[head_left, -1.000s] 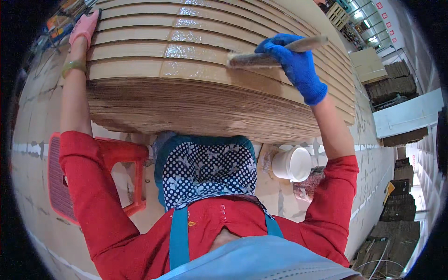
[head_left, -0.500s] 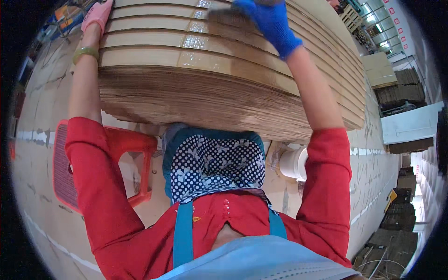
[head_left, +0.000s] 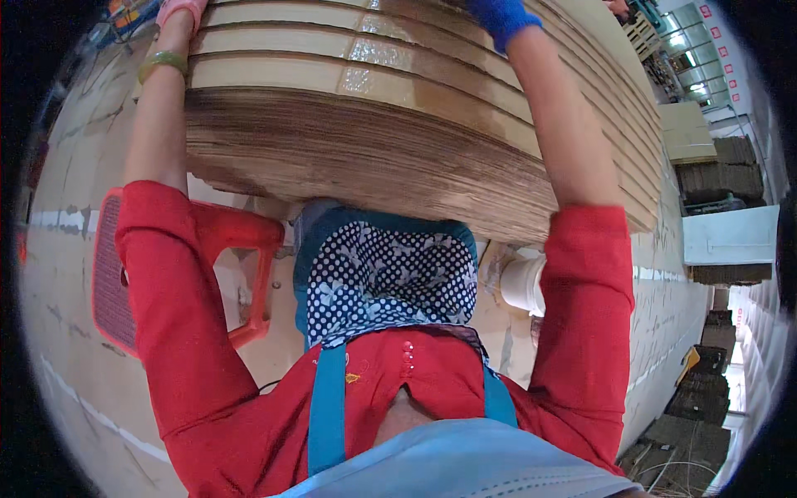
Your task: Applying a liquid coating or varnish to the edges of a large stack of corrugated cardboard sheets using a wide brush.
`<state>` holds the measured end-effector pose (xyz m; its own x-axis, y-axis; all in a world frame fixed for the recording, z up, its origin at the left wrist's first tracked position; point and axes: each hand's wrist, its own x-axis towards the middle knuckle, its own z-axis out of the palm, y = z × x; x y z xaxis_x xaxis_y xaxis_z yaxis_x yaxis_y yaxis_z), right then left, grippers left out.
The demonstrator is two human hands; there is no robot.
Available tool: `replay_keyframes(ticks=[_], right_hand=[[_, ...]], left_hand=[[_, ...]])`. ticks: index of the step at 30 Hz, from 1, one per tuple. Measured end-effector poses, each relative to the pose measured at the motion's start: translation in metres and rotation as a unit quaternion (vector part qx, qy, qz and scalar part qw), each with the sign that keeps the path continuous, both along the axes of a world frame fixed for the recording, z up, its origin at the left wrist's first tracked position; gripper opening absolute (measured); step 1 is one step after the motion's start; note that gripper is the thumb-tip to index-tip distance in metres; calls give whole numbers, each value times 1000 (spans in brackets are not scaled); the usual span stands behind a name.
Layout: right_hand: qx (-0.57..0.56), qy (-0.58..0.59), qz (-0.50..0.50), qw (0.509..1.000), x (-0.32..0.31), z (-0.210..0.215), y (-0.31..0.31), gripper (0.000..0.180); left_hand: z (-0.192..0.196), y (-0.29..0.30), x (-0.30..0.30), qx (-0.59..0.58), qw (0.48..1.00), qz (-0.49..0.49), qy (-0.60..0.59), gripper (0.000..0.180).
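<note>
In front of me lies a thick stack of brown cardboard sheets (head_left: 365,137). Its top sheets are fanned into overlapping steps, and a glossy wet-looking strip (head_left: 378,51) runs across them. At the upper left, my left hand (head_left: 180,12) in a pink glove is by the left edge of the stack; its fingers are cut off by the picture's edge. My right hand (head_left: 505,21) in a blue glove reaches over the far part of the fanned sheets. Its fingers lie beyond the upper edge, so whatever it holds is hidden.
A red plastic stool (head_left: 237,224) stands on the floor to my left. Right of my polka-dot apron (head_left: 390,274) is a white bucket (head_left: 521,284), partly behind my right sleeve. Further right are a white panel (head_left: 730,235) and piles of flat cardboard (head_left: 706,394).
My right hand has moved farther away, partly out of the picture; a blurred dark brush-like thing beside it has left view. The stack appears slightly higher in the picture.
</note>
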<state>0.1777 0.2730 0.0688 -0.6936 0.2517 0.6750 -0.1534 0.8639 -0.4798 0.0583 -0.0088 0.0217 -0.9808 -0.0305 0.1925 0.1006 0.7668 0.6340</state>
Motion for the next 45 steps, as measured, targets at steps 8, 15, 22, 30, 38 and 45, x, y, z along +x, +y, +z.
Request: replay_keyframes(ticks=[8, 15, 22, 30, 38, 45], right_hand=[[95, -50, 297, 949, 113, -64, -42, 6], [39, -3, 177, 983, 76, -49, -27, 14], [74, 19, 362, 929, 153, -80, 8, 11], [67, 116, 91, 987, 239, -86, 141, 6], [-91, 99, 107, 985, 345, -99, 169, 5], [-294, 213, 197, 911, 199, -10, 280, 8]], left_hand=[[-31, -40, -73, 27, 999, 35, 7, 64], [-32, -40, -105, 66, 993, -83, 49, 72], [-47, -24, -176, -56, 992, -54, 102, 69], [-38, -23, -179, -96, 990, -57, 90, 76], [-42, -7, -134, -205, 967, 99, 116, 67], [-27, 3, -103, -247, 958, 106, 100, 67]])
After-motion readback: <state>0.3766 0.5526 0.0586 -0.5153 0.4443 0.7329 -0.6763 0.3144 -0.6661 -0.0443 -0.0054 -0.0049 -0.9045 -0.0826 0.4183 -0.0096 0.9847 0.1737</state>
